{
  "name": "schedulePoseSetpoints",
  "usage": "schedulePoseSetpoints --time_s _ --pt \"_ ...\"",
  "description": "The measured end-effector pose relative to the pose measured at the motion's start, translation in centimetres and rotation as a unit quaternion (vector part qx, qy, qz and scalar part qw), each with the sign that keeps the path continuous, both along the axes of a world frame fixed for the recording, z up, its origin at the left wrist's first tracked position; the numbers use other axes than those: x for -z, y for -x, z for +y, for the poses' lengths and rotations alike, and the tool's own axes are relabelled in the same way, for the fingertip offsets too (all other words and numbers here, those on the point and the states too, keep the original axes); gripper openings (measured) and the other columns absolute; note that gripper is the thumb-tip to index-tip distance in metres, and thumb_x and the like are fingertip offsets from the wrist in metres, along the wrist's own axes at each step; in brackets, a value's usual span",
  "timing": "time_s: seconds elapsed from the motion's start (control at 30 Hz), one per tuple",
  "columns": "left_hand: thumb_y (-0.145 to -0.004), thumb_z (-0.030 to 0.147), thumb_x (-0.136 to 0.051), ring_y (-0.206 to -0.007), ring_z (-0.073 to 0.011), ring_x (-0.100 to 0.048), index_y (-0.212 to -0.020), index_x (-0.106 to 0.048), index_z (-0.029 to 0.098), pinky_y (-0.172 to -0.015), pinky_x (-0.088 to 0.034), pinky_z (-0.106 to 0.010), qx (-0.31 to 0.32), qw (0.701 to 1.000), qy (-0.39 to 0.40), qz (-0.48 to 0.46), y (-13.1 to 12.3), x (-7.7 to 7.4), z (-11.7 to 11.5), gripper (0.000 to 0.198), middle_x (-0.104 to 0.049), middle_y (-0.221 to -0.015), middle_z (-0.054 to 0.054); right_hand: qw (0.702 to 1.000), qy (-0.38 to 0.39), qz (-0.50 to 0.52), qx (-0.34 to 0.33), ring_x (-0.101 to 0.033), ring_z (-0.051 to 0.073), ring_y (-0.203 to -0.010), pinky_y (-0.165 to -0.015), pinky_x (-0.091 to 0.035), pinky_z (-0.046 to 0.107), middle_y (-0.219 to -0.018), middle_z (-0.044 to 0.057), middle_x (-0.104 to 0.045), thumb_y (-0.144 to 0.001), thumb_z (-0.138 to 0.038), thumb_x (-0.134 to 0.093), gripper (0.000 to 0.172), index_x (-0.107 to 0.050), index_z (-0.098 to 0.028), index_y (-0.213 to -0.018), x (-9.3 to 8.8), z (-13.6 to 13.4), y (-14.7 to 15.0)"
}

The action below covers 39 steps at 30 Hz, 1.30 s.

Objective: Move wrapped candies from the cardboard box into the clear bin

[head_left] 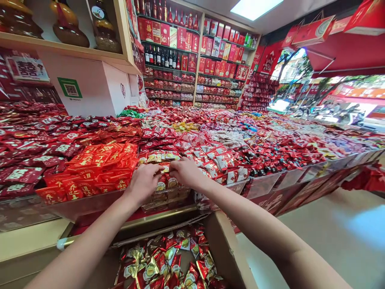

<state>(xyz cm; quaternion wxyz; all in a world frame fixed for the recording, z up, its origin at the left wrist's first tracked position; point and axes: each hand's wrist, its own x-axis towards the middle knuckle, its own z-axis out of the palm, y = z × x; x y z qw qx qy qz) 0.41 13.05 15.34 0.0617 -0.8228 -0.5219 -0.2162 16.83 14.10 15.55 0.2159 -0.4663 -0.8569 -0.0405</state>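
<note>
My left hand (144, 181) and my right hand (187, 171) meet over a clear display bin (168, 198) of small red and gold wrapped sweets (165, 157). Both hands have curled fingers pressed onto the packets at the front of the pile. What each one grips is too small to name. Below my arms an open cardboard box (224, 249) holds more of the same red and gold sweets (168, 261).
A long counter of red wrapped sweets (240, 136) in clear bins runs left and right. Orange-red packets (99, 164) lie left of my hands. A white box (90, 86) stands behind. Shelves of bottles and red gift boxes (192, 48) fill the back wall. Floor (331, 237) lies at right.
</note>
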Motion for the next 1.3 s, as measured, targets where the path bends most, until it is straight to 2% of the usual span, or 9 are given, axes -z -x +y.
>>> schedulePoseSetpoints --time_s 0.17,0.4,0.57,0.7,0.83,0.93,1.03,1.17,1.3 --pt "-0.076 0.024 -0.045 -0.089 -0.0204 -0.057 -0.100 -0.061 0.017 -0.080 -0.043 -0.033 0.011 1.000 0.026 -0.010 0.1 -0.6 0.3 0.029 -0.068 -0.097 -0.008 1.000 0.012 -0.024 -0.002 -0.046 0.021 -0.086 -0.076 -0.030 0.035 -0.077 0.003 -0.064 -0.076 -0.029 -0.052 0.013 -0.061 -0.020 -0.080 0.0 0.0 -0.2" --pt "-0.073 0.042 -0.048 -0.091 -0.0219 -0.056 -0.096 -0.063 0.021 -0.079 -0.041 -0.034 0.044 0.998 0.035 0.013 -0.2 -0.6 0.8 0.034 -0.068 -0.096 -0.006 0.997 0.062 -0.031 0.015 -0.046 0.027 -0.091 -0.072 -0.033 0.039 -0.086 0.005 -0.064 -0.073 -0.034 -0.053 0.018 -0.062 -0.019 -0.078 -1.2 -0.1 -0.3" --pt "-0.076 0.036 -0.046 -0.084 -0.0193 -0.058 -0.090 -0.065 0.027 -0.075 -0.041 -0.030 0.069 0.996 0.048 0.022 -0.9 -0.5 1.0 0.025 -0.070 -0.086 -0.002 0.994 0.099 -0.043 0.014 -0.049 0.028 -0.092 -0.074 -0.035 0.039 -0.090 0.005 -0.064 -0.070 -0.037 -0.058 0.025 -0.062 -0.020 -0.089 -1.9 0.0 -1.1" --pt "-0.074 0.036 -0.048 -0.081 -0.0201 -0.058 -0.084 -0.066 0.023 -0.071 -0.041 -0.030 0.066 0.996 0.052 0.013 -1.1 -0.6 0.8 0.024 -0.070 -0.083 -0.004 0.997 0.068 -0.029 0.007 -0.049 0.024 -0.093 -0.077 -0.034 0.036 -0.093 0.007 -0.062 -0.073 -0.032 -0.056 0.023 -0.061 -0.017 -0.090 -2.7 -1.0 -2.1" --pt "-0.074 0.039 -0.048 -0.079 -0.0188 -0.058 -0.080 -0.064 0.023 -0.070 -0.042 -0.028 0.059 0.997 0.058 0.002 -0.9 -0.7 0.8 0.024 -0.069 -0.081 -0.003 0.998 -0.002 0.014 -0.056 -0.050 0.016 -0.081 -0.078 -0.033 0.030 -0.081 0.006 -0.061 -0.081 -0.026 -0.047 0.019 -0.060 -0.013 -0.082 -2.8 -4.5 -2.5" --pt "-0.074 0.041 -0.047 -0.077 -0.0180 -0.059 -0.080 -0.064 0.024 -0.067 -0.042 -0.027 0.053 0.996 0.072 -0.001 -0.6 -0.7 1.0 0.025 -0.069 -0.080 -0.002 0.984 0.062 0.017 -0.165 -0.052 0.013 -0.075 -0.072 -0.037 0.024 -0.076 0.004 -0.061 -0.082 -0.029 -0.045 0.021 -0.061 -0.015 -0.081 0.0 -7.8 -2.4" --pt "-0.072 0.043 -0.049 -0.078 -0.0186 -0.060 -0.086 -0.063 0.024 -0.067 -0.043 -0.027 0.048 0.995 0.088 -0.004 -0.3 -0.9 1.1 0.028 -0.069 -0.083 -0.002 0.945 0.230 -0.051 -0.229 -0.056 0.012 -0.068 -0.060 -0.040 0.020 -0.074 0.002 -0.065 -0.076 -0.030 -0.052 0.018 -0.063 -0.018 -0.082 6.0 -10.0 -2.6" --pt "-0.071 0.043 -0.051 -0.082 -0.0183 -0.061 -0.098 -0.060 0.023 -0.070 -0.044 -0.027 0.045 0.994 0.099 -0.006 0.1 -1.6 0.8 0.035 -0.069 -0.091 -0.003 0.902 0.366 -0.197 -0.115 -0.062 0.018 -0.064 -0.051 -0.043 0.022 -0.070 0.004 -0.068 -0.064 -0.021 -0.063 0.016 -0.067 -0.019 -0.079 14.6 -11.2 -3.4" --pt "-0.076 0.036 -0.045 -0.085 -0.0159 -0.061 -0.096 -0.060 0.021 -0.073 -0.045 -0.024 0.035 0.996 0.087 0.010 1.4 -2.5 0.1 0.029 -0.068 -0.095 -0.002 0.876 0.384 -0.291 -0.039 -0.064 0.030 -0.066 -0.053 -0.049 0.031 -0.071 0.017 -0.069 -0.052 -0.012 -0.068 0.025 -0.068 -0.008 -0.076 18.9 -12.4 -4.0"
